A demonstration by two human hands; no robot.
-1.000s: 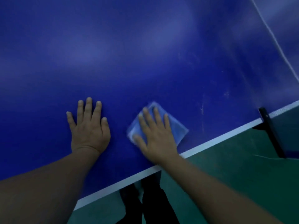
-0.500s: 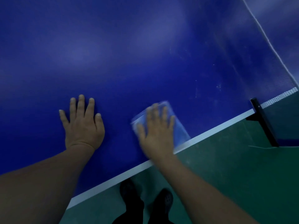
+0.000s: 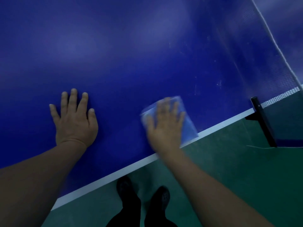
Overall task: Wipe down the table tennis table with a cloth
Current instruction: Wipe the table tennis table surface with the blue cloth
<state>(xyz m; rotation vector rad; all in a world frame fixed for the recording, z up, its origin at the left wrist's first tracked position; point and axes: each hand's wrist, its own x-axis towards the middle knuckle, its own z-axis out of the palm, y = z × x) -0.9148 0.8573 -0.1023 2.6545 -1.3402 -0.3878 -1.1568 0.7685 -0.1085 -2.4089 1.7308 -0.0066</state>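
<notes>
Green floor (image 3: 229, 177) below the white edge line. Black net post (image 3: 264, 122) at right w/ white-topped net (image 3: 278, 66) running up & away. Two dark shoes (image 3: 142, 192) on floor, black trouser legs above.

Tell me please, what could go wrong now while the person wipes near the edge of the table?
1. The cloth already overlaps the white edge line; the flat right hand might push it off onto the floor.
2. The net post stands close to the right; a wide stroke could knock it.
3. The left hand presses flat on the table and may leave marks.
</notes>
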